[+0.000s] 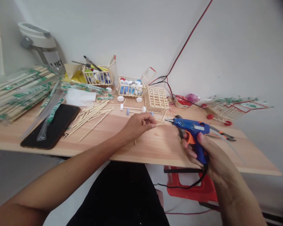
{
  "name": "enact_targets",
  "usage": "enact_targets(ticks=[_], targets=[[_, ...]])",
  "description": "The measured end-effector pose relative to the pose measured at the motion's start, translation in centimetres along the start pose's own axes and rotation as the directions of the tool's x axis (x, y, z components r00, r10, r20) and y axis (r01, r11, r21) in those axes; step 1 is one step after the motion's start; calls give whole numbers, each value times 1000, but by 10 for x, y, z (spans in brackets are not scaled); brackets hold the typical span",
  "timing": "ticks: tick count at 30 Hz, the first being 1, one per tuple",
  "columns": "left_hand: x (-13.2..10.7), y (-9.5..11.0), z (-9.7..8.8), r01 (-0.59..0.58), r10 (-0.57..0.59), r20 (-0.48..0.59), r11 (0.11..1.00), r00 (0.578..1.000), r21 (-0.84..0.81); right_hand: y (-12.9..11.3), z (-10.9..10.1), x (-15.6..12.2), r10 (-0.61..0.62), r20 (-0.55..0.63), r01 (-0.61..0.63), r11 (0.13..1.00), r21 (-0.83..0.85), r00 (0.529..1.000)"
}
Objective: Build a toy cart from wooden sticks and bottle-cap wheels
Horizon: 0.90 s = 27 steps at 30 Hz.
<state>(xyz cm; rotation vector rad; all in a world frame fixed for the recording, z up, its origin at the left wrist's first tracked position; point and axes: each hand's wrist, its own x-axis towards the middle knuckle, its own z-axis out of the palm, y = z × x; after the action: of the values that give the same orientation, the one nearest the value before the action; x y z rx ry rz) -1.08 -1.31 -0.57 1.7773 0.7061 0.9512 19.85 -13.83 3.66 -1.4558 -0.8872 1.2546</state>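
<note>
Left hand point(138, 125): thumb and fingertips form a narrow grip on a short wooden stick point(159, 124), with only the stick's free end showing past the fingers. Right hand point(208, 153): grip closed around the handle of a blue-and-orange hot glue gun point(191, 130), held above the tabletop point(155, 150). The gun's metal nozzle points left, its tip just beside the stick's free end; no contact seen, though the gap is small.

A translucent glue stick point(226, 146) runs from the rear of the gun, and a black power cord point(191, 185) hangs from the base of the handle. Orange-handled pliers point(223, 135) lie on the tabletop just behind the gun, to the right.

Farther back, an open stick lattice point(156, 99) sits beside a stick-built cart point(130, 86) holding bottle caps. A second stick cart point(97, 75) holds caps and tools. An axle with white cap wheels point(132, 109) lies in front of them, near the left hand. To the left: loose sticks point(91, 117), sleeved stick bundles point(21, 91) and a black slab point(50, 125) — possibly a tablet. Under the tabletop, a red stool point(191, 188).
</note>
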Motion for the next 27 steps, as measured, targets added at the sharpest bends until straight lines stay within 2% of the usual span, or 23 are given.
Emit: enact_targets(ticks=[6,10,14,23,27], targets=[[-1,5,-2,-51,53,25,997,998,-64,5,-2,5,-6,17,6,999,35,1000],[0,5,-4,-19,12,-84,996,996,-87,6,-3,3,-36,42,36,999,2,998],[-1,5,-3,5,-9,-167,1000,986,-27,6,-4,-2,-60,52,61,997,-37,997],[-2,6,-2,-61,67,-90,996,994,66,6,-2,-2,-94,13,95,988,-120,996],[-3,8,-2,-109,109,-2,993,994,35,5,0,-2,-134,-18,129,977,-173,991]])
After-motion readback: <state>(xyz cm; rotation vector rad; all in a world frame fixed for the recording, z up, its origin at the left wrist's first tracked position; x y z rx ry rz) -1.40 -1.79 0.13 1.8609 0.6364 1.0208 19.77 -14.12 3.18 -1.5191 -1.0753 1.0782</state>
